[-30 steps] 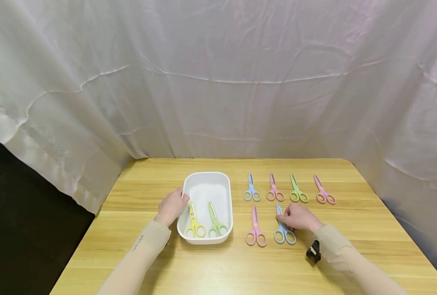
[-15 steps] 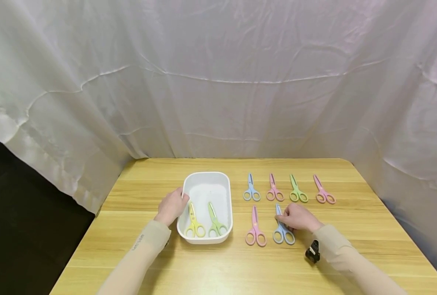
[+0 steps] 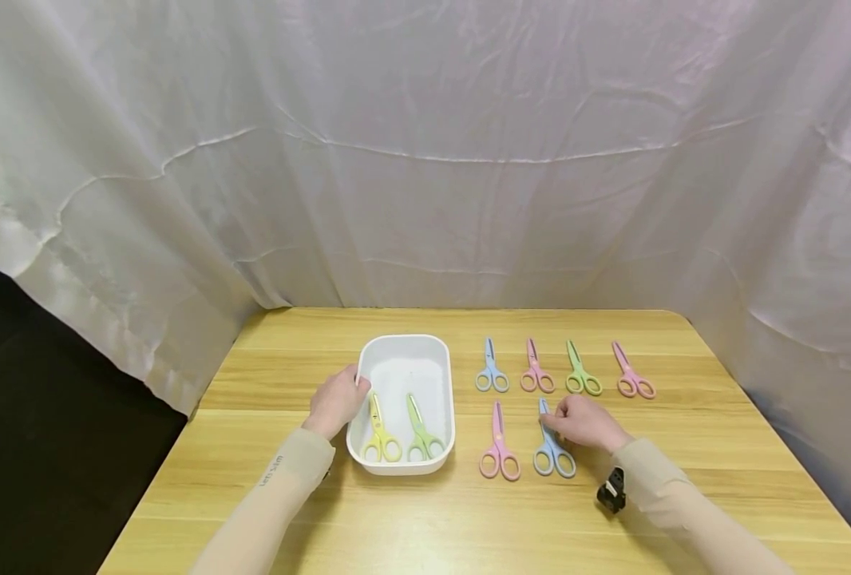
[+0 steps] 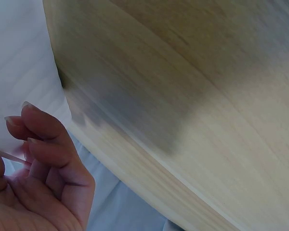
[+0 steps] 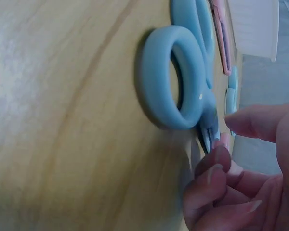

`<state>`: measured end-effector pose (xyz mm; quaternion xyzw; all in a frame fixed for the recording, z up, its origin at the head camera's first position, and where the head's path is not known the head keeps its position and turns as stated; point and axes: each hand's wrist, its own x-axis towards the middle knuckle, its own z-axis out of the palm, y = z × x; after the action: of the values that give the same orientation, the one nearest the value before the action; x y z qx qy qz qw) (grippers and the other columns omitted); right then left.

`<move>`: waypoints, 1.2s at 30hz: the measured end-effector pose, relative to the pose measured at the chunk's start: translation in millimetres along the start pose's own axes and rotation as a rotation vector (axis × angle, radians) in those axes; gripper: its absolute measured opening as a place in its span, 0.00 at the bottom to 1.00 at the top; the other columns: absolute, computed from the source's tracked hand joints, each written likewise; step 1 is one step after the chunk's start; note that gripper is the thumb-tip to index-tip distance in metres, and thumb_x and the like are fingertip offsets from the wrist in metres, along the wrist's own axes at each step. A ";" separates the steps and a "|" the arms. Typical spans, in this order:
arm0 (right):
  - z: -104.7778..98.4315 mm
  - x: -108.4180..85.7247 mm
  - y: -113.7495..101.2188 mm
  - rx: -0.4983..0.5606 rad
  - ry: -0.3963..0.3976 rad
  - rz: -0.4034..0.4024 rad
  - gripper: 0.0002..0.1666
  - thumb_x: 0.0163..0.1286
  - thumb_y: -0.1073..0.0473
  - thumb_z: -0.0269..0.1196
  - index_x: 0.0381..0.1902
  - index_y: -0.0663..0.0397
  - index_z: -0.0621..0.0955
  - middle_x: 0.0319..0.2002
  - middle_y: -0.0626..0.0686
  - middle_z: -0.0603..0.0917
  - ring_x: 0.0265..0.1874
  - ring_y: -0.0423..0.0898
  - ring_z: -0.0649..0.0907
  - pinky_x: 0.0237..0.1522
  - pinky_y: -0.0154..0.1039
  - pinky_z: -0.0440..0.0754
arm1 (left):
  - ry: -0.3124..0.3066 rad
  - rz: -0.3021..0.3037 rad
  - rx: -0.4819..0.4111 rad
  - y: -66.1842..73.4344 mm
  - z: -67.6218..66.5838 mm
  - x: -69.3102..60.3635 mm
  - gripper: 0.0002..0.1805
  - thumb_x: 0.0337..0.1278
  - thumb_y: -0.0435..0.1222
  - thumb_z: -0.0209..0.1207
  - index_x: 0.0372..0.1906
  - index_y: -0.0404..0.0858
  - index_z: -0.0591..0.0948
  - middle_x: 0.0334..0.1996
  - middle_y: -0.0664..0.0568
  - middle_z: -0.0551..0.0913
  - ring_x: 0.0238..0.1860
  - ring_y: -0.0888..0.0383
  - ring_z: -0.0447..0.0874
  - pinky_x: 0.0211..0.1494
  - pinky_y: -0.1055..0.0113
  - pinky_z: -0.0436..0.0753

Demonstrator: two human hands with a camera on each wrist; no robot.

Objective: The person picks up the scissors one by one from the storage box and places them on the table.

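Note:
My left hand [image 3: 335, 402] grips the left rim of the white plastic tray [image 3: 400, 469]; in the left wrist view its fingers [image 4: 50, 154] curl at the rim. Inside the tray lie yellow scissors [image 3: 380, 440] and green scissors [image 3: 423, 440]. My right hand [image 3: 583, 422] is beside the blades of the blue scissors [image 3: 551, 455], which lie on the table, handles towards me. In the right wrist view the thumb stands apart from the curled fingers [image 5: 209, 185], with a gap between them near the blade. Pink scissors [image 3: 498, 454] lie just left of the blue pair.
A back row on the wooden table [image 3: 425, 531] holds blue scissors [image 3: 491, 374], pink scissors [image 3: 536, 374], green scissors [image 3: 580, 376] and another pair of pink scissors [image 3: 631, 378]. A pale curtain [image 3: 425, 216] hangs behind the table. A black camera [image 3: 611, 491] sits under my right wrist.
My right fingertips have slid slightly right off the blue scissors' blades, which show more now. The scissors have barely shifted. My left hand and the tray stay put.

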<state>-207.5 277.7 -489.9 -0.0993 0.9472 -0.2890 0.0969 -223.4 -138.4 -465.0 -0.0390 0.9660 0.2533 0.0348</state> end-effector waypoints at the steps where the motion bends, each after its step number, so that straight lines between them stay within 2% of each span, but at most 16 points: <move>1: -0.4 0.4 -0.1 -0.002 0.009 -0.007 0.25 0.70 0.50 0.61 0.13 0.48 0.72 0.11 0.43 0.69 0.13 0.38 0.64 0.16 0.30 0.59 | -0.001 -0.001 0.000 0.1 0.2 0.1 0.27 0.72 0.43 0.46 0.69 0.37 0.72 0.40 0.44 0.86 0.28 0.55 0.81 0.26 0.68 0.75; 7: -0.1 3.1 -3.4 -0.015 0.061 -0.027 0.23 0.71 0.50 0.60 0.16 0.48 0.70 0.13 0.43 0.68 0.14 0.38 0.65 0.17 0.29 0.61 | -0.002 -0.005 -0.003 -0.5 2.3 1.3 0.27 0.72 0.44 0.46 0.69 0.37 0.72 0.41 0.44 0.86 0.29 0.55 0.82 0.26 0.67 0.77; 14: 1.5 3.9 -18.8 0.012 0.113 -0.084 0.18 0.70 0.54 0.60 0.19 0.50 0.74 0.15 0.44 0.70 0.15 0.39 0.67 0.18 0.30 0.66 | 0.003 -0.003 -0.009 -1.4 2.6 2.5 0.26 0.72 0.43 0.46 0.68 0.36 0.73 0.41 0.44 0.86 0.29 0.55 0.82 0.27 0.67 0.77; 25: 2.2 4.6 -47.9 0.050 0.096 -0.141 0.13 0.69 0.54 0.61 0.25 0.51 0.77 0.20 0.46 0.75 0.18 0.39 0.70 0.21 0.30 0.69 | 0.005 0.003 -0.006 -2.0 2.6 2.1 0.25 0.72 0.44 0.47 0.67 0.36 0.74 0.38 0.45 0.85 0.28 0.55 0.81 0.25 0.67 0.76; 32: 4.7 8.2 -66.1 0.036 0.135 -0.233 0.10 0.68 0.57 0.61 0.25 0.50 0.79 0.26 0.46 0.78 0.22 0.38 0.72 0.27 0.29 0.73 | 0.003 0.003 -0.010 -0.7 0.8 0.2 0.26 0.71 0.43 0.46 0.68 0.36 0.73 0.39 0.44 0.85 0.28 0.55 0.81 0.25 0.67 0.76; 36: 5.7 10.2 -77.8 0.048 0.132 -0.269 0.09 0.68 0.57 0.61 0.27 0.50 0.82 0.22 0.45 0.79 0.18 0.36 0.70 0.23 0.28 0.70 | 0.007 0.002 -0.003 -1.2 1.5 0.7 0.26 0.71 0.43 0.47 0.67 0.37 0.74 0.42 0.43 0.86 0.30 0.54 0.82 0.27 0.66 0.77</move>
<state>-205.7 208.9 -451.8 -0.2037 0.9226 -0.3276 -0.0029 -223.9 -138.7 -467.0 -0.0388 0.9658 0.2545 0.0311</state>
